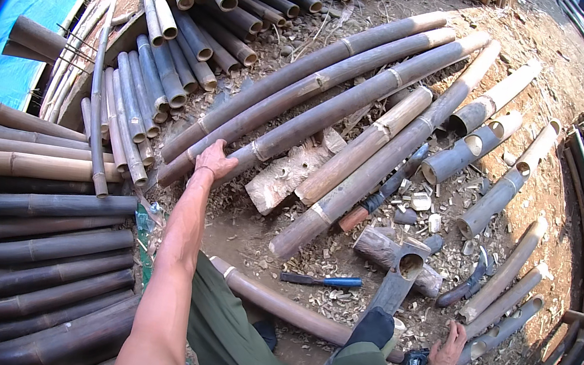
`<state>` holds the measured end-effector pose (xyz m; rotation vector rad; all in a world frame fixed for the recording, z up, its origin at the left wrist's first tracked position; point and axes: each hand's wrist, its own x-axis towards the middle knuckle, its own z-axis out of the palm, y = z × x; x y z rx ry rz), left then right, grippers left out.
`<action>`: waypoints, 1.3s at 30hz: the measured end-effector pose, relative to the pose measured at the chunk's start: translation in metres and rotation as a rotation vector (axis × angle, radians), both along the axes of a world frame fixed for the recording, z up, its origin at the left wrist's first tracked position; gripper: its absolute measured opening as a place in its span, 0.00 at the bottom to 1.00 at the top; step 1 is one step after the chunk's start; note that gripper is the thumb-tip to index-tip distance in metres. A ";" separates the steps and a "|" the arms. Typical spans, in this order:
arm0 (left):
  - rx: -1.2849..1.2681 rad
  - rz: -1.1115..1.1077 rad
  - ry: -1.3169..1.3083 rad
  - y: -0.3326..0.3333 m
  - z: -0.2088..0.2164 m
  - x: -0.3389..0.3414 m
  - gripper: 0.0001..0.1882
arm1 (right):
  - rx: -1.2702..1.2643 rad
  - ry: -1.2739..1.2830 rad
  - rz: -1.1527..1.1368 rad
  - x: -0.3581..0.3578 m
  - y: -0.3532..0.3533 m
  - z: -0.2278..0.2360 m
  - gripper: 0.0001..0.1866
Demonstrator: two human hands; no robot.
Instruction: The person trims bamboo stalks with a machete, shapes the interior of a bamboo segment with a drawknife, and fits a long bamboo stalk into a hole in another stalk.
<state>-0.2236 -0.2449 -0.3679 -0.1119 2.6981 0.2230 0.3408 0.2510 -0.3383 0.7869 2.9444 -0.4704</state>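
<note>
My left hand (216, 161) is at the near end of a long dark bamboo pole (340, 107), its fingers curled over it. Two similar poles lie alongside to the left, the closer one a brownish bamboo pole (281, 100). At the lower right, my right hand (445, 355) has its fingers stretched up and the thumb apart. Its fingertips come close to the near end of a short bamboo piece (506, 276); contact is hard to make out. Beside that hand is a black tape measure (415, 360). A notched bamboo tube (392, 290) stands slanted by my knee.
A blue-handled chisel (323, 280) lies among shavings before my legs. A sheathed blade (468, 282) and cut bamboo tubes (495, 200) are to the right. Near the middle rests a wood block (289, 178). Stacked bamboo (52, 246) fills the left; more poles (248, 16) lie farther off.
</note>
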 end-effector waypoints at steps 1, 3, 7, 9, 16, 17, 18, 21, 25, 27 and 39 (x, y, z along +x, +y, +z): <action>0.007 0.034 0.045 -0.043 0.005 -0.013 0.34 | -0.079 0.001 -0.021 0.009 -0.021 0.002 0.37; -0.036 0.147 0.081 -0.073 0.006 -0.027 0.33 | -0.155 -0.064 -0.085 0.052 -0.046 -0.006 0.37; -0.266 0.132 0.167 -0.095 -0.027 -0.007 0.35 | -0.064 -0.238 -0.137 0.124 -0.082 0.004 0.34; -0.080 0.263 0.043 -0.198 0.017 -0.019 0.43 | -0.188 -0.249 -0.126 0.117 -0.112 -0.033 0.34; -0.239 -0.064 -0.079 -0.116 0.003 0.017 0.40 | -0.233 -0.377 -0.382 0.125 -0.116 -0.030 0.32; -0.206 -0.111 -0.083 -0.122 0.012 0.016 0.40 | -0.261 -0.365 -0.397 0.123 -0.118 -0.031 0.32; -0.182 -0.154 -0.082 -0.133 0.025 0.015 0.39 | -0.295 -0.340 -0.408 0.118 -0.120 -0.030 0.32; 0.162 -0.231 -0.169 -0.135 0.059 0.033 0.34 | -0.408 -0.211 -0.468 0.106 -0.120 -0.016 0.31; 0.808 0.036 -0.648 -0.115 0.154 0.120 0.30 | -0.820 0.171 -0.429 -0.022 -0.114 0.035 0.29; 0.855 -0.003 -0.657 -0.084 0.216 0.181 0.41 | -1.083 0.312 -0.307 -0.128 -0.126 0.064 0.27; 0.845 0.045 -0.493 -0.032 0.321 0.399 0.49 | -2.076 0.414 -0.191 -0.377 -0.218 0.154 0.30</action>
